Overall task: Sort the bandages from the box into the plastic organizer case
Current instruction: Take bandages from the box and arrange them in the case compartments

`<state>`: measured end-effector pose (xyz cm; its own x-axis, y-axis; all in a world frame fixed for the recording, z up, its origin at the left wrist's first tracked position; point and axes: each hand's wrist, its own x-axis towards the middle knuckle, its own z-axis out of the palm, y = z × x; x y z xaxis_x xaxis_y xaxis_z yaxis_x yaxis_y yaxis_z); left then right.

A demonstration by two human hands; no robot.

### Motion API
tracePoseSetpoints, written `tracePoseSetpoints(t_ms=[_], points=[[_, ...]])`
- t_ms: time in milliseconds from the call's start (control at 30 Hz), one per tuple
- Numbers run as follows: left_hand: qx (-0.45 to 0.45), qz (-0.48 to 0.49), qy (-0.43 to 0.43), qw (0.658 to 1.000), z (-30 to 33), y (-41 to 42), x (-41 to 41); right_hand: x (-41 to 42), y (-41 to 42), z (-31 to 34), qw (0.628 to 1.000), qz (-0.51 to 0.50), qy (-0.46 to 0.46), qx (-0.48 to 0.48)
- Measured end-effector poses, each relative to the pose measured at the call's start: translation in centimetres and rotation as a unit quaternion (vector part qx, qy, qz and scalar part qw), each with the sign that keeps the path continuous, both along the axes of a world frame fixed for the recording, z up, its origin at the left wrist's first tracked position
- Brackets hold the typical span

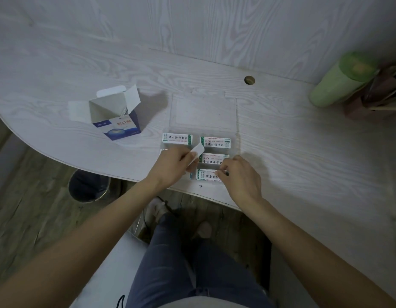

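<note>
Both hands working over case (205, 112), clear, lid lying open behind, near desk (303, 152) edge. L hand (170, 164) pinching one bandage (198, 150) w/ curled fingers, tilted above the left cells. R hand (239, 174) fingers curled, tips touching bandage (205, 174) in the nearest right cell; whether gripping or just pressing, can't tell. Box (117, 116) standing open, well left of case. Step: seating bandages, approx. mid-fill. Next probably calling for laying the L strip flat in a free left cell.

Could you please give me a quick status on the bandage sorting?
Left hand pinches a bandage. Right hand fingers a bandage in the organizer case. Box open. Nothing blocking.
</note>
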<state>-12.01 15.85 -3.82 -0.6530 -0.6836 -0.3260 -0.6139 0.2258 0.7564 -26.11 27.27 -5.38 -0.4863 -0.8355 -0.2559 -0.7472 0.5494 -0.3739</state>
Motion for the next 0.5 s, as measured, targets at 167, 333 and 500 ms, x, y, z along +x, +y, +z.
tracePoseSetpoints(t_ms=[167,333,500], points=[[0.002,-0.026,-0.021,0.999,-0.38,0.37,0.1,-0.02,0.11,0.19,0.999,0.016,0.025,0.015],[0.0,-0.044,-0.038,0.998,-0.63,0.38,-0.21,-0.12,0.37,0.42,1.0,0.021,0.011,0.019],[-0.004,-0.051,-0.039,0.998,-0.45,0.21,-0.19,-0.34,0.38,0.62,0.999,0.025,-0.001,0.031]])
